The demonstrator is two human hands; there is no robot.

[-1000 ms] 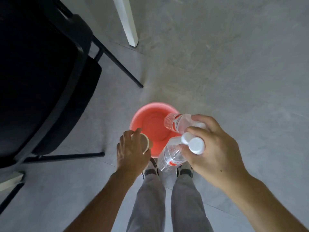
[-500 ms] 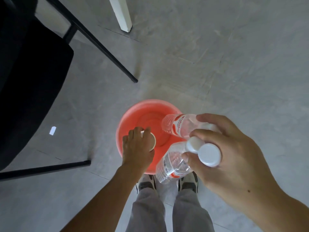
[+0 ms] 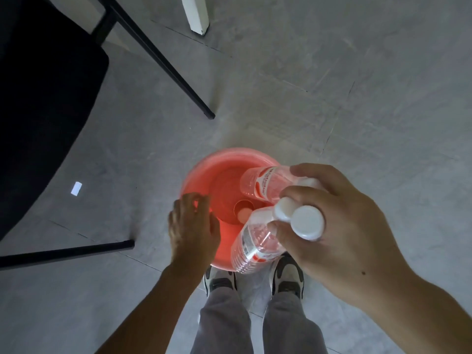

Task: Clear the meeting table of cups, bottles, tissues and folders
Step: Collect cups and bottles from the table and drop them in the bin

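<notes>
- The left hand [image 3: 194,233] hangs over the near-left rim of the red bucket [image 3: 201,167], fingers loosely bent and holding nothing.
- A paper cup [image 3: 244,213] lies at the bottom of the bucket, its mouth facing up.
- The right hand [image 3: 339,238] grips two clear water bottles near their white caps. The far bottle [image 3: 265,185] slants down into the bucket's right side, and the near bottle [image 3: 255,246] hangs over its near rim.
- The bucket stands on the grey floor [image 3: 357,98], just beyond the person's shoes [image 3: 221,282].
- A black chair [image 3: 46,111] fills the left, and a white table leg [image 3: 196,14] stands at the far side.
</notes>
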